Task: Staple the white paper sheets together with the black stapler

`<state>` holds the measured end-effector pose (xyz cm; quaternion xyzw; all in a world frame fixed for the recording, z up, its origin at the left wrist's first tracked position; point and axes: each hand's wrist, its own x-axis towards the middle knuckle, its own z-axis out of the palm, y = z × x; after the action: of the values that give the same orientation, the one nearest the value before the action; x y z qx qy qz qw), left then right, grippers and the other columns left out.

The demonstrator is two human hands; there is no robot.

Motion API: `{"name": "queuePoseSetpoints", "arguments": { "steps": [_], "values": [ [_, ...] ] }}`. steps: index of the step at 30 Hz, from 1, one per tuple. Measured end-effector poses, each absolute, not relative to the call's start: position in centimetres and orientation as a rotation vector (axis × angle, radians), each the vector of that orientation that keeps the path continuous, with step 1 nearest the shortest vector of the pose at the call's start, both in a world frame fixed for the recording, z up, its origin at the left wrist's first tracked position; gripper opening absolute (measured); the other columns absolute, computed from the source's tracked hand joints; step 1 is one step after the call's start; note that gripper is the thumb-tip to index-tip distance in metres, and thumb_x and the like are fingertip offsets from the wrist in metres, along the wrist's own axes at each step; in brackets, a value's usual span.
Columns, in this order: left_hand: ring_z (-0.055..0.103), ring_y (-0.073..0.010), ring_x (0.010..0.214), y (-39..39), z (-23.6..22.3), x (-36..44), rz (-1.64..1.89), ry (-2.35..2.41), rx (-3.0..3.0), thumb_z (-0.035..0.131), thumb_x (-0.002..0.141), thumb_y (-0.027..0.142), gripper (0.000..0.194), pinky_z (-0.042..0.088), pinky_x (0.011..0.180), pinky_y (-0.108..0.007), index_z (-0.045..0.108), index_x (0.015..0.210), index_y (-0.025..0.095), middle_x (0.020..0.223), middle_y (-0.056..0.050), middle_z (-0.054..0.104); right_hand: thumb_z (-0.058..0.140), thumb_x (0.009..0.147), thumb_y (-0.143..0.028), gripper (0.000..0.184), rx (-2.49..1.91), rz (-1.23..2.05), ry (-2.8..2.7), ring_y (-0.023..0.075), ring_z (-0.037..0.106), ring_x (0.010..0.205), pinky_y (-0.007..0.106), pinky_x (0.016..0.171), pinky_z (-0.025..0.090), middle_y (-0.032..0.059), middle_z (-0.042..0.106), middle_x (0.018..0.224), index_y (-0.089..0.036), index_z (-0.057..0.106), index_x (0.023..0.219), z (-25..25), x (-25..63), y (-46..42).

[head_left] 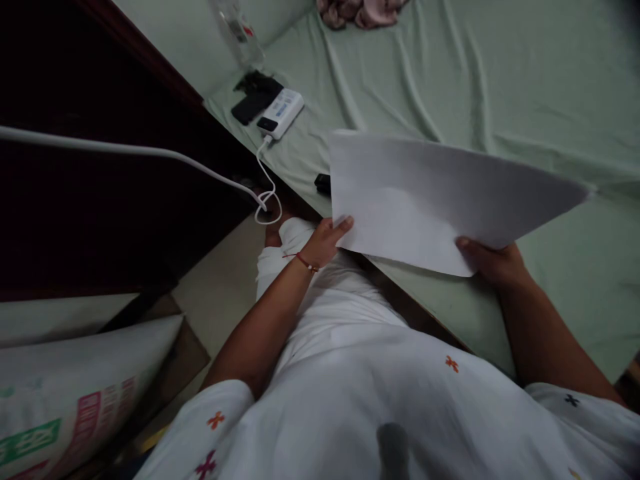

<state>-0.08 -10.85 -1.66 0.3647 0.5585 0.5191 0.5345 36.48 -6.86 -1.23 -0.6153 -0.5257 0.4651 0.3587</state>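
Observation:
A blank white sheet of paper [415, 193] is held up above the edge of the bed, between both my hands. My left hand [327, 239] pinches its lower left corner, thumb on top. Along the lower right edge my right hand [493, 260] grips the sheet, with the thumb on the near face and the other fingers hidden beneath. Part of a small black object [323, 183] shows at the paper's left edge; the rest of it is covered.
A white power bank [281, 113] with a looped white cable [273, 193] lies on the green bedsheet [400, 87], beside a black item [255, 100]. A clear bottle [240, 33] stands by the wall. A dark cabinet [100, 213] and a printed sack [90, 393] are at left.

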Motion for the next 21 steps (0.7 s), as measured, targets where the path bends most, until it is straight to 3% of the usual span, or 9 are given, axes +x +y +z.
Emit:
{"name": "queuePoseSetpoints", "arguments": {
  "steps": [7, 10, 13, 15, 18, 21],
  "values": [
    [0.076, -0.0274, 0.094, -10.9, -1.3, 0.9, 1.232, 1.347, 0.909, 0.086, 0.066, 0.082, 0.074, 0.063, 0.085, -0.038, 0.079, 0.094, 0.013, 0.089, -0.01, 0.08, 0.085, 0.071, -0.071, 0.05, -1.471, 1.181, -1.627, 0.0183, 0.055, 0.07, 0.034, 0.064, 0.052, 0.0016, 0.063, 0.079, -0.025, 0.069, 0.081, -1.4, 36.2, -6.2],
    [0.074, -0.0222, 0.076, -11.1, -0.9, 0.4, 1.177, 1.371, 0.978, 0.084, 0.067, 0.085, 0.073, 0.061, 0.07, -0.032, 0.076, 0.085, 0.014, 0.075, -0.007, 0.077, 0.08, 0.076, -0.075, 0.051, -1.468, 1.176, -1.668, 0.0172, 0.05, 0.066, 0.032, 0.058, 0.047, 0.0004, 0.06, 0.074, -0.026, 0.066, 0.078, -1.6, 36.3, -6.0],
    [0.056, -0.0133, 0.042, -11.4, -0.8, 0.1, 1.02, 1.362, 1.055, 0.074, 0.075, 0.09, 0.074, 0.042, 0.041, -0.025, 0.065, 0.065, 0.017, 0.049, -0.003, 0.06, 0.078, 0.078, -0.077, 0.053, -1.493, 1.249, -1.656, 0.0172, 0.05, 0.062, 0.031, 0.054, 0.044, 0.0004, 0.06, 0.071, -0.025, 0.065, 0.076, -1.7, 36.9, -6.0],
    [0.043, -0.0096, 0.032, -11.6, -1.0, 0.1, 0.973, 1.36, 1.057, 0.07, 0.077, 0.092, 0.076, 0.029, 0.033, -0.023, 0.058, 0.06, 0.02, 0.04, 0.001, 0.05, 0.077, 0.079, -0.078, 0.055, -1.502, 1.29, -1.645, 0.0169, 0.05, 0.059, 0.031, 0.051, 0.041, 0.0005, 0.06, 0.068, -0.025, 0.064, 0.073, -1.5, 37.3, -5.9],
    [0.043, -0.0087, 0.033, -11.5, -1.4, 0.3, 1.031, 1.382, 0.98, 0.074, 0.072, 0.092, 0.074, 0.031, 0.032, -0.022, 0.06, 0.067, 0.02, 0.045, 0.003, 0.05, 0.079, 0.078, -0.079, 0.059, -1.471, 1.408, -1.689, 0.0158, 0.049, 0.054, 0.03, 0.047, 0.04, 0.0007, 0.06, 0.061, -0.024, 0.062, 0.067, -0.6, 37.6, -5.9],
    [0.048, -0.0097, 0.04, -11.3, -1.8, 0.3, 1.083, 1.406, 0.913, 0.078, 0.067, 0.092, 0.075, 0.036, 0.034, -0.021, 0.064, 0.076, 0.019, 0.053, 0.002, 0.056, 0.079, 0.081, -0.075, 0.053, -1.402, 1.643, -1.765, 0.0174, 0.058, 0.053, 0.031, 0.049, 0.048, 0.0031, 0.069, 0.064, -0.023, 0.07, 0.072, 0.3, 37.3, -5.9]
  ]
}}
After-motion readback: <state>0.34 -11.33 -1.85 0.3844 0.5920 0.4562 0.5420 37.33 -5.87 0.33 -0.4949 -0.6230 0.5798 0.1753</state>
